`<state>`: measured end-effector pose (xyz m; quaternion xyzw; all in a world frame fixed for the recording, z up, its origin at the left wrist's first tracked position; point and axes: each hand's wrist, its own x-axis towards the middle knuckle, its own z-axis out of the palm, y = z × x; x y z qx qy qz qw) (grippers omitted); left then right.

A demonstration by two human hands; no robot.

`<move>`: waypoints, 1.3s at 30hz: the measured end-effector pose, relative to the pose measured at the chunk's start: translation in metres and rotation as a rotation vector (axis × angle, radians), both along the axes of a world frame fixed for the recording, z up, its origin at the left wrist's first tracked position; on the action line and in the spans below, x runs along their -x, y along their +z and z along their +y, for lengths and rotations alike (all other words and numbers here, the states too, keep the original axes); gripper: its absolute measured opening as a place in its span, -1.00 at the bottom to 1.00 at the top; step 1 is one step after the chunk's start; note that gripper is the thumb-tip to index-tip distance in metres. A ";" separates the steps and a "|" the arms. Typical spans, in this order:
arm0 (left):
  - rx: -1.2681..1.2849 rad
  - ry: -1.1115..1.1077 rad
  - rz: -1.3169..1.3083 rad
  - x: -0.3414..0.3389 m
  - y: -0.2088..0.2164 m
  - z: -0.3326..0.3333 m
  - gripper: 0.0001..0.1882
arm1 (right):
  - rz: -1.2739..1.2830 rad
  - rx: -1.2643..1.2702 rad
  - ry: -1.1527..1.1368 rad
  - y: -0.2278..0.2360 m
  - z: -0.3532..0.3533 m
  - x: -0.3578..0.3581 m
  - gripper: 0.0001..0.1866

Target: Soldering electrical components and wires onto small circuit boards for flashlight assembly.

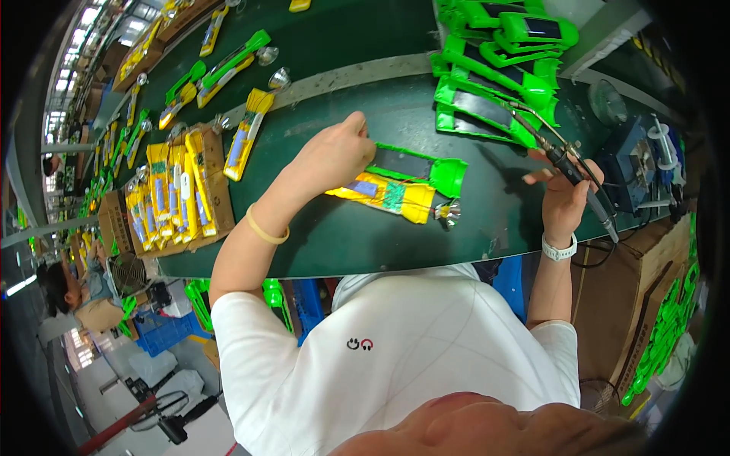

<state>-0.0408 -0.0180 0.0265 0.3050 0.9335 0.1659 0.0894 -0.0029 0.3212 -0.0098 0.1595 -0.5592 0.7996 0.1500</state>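
Soldering iron (564,163), loosely clasped by the right hand (564,204), points aside, probably sparing the yellow casing (416,202) beside the curled left hand (336,157), whose grip is hidden.

Green table (403,247), smooth, dark, some pale specks. Below left hand (338,156) and to its right: yellow shell (416,204) lying beside green shell (450,178), silvery lamp head (449,214) at yellow one's end. Left of left hand: lone yellow shell (247,137), then carton (220,186) packed with yellow shells. Beyond and between both hands: heap of green shells (498,64), overlapping. Right of right hand (564,201), near table edge: blue box (631,178). Beyond left hand: grey rail (391,72) crossing.
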 end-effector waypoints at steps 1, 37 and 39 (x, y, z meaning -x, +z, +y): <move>0.002 0.002 -0.004 0.000 0.000 0.000 -0.97 | 0.022 -0.015 -0.011 0.005 0.002 0.006 -0.59; -0.414 0.349 0.161 0.092 0.014 -0.052 -0.50 | 0.429 -0.248 -0.248 0.133 -0.031 0.167 -0.55; -0.376 0.416 0.244 0.145 -0.010 -0.090 -0.45 | 0.371 -0.143 -0.206 0.133 -0.043 0.168 -0.54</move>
